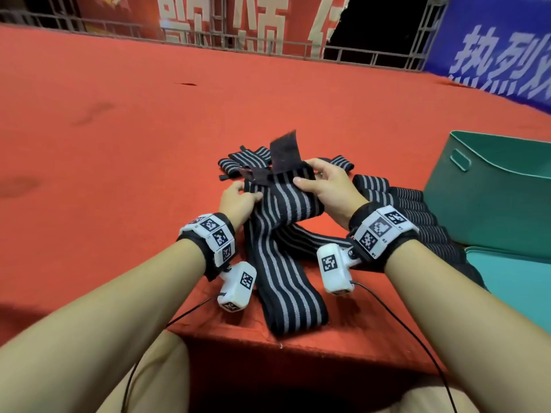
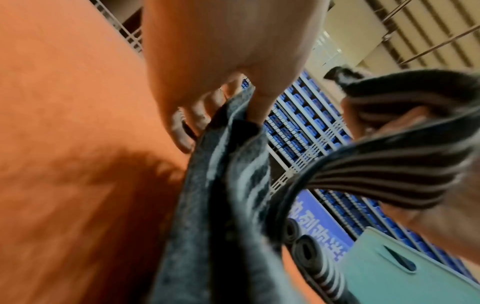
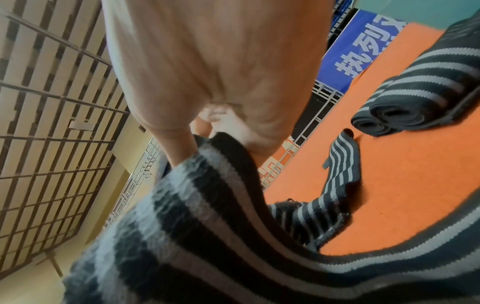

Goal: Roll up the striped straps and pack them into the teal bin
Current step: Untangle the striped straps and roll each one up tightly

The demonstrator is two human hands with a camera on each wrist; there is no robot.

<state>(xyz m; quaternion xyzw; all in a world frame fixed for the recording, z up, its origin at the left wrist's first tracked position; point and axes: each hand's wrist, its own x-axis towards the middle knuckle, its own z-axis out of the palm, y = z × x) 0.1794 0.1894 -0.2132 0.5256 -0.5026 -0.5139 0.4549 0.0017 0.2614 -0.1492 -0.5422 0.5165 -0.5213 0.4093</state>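
Striped black-and-grey elastic strap (image 1: 283,198), pinched by left hand (image 1: 238,201) and right hand (image 1: 325,189), could roll crooked: its long tail (image 1: 286,290) drags off the red carpeted platform (image 1: 119,144).

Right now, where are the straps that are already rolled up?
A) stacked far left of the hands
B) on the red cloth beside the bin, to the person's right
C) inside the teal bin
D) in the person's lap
B: the rolled straps lie in a row on the red cloth next to the teal bin, right of the right hand.
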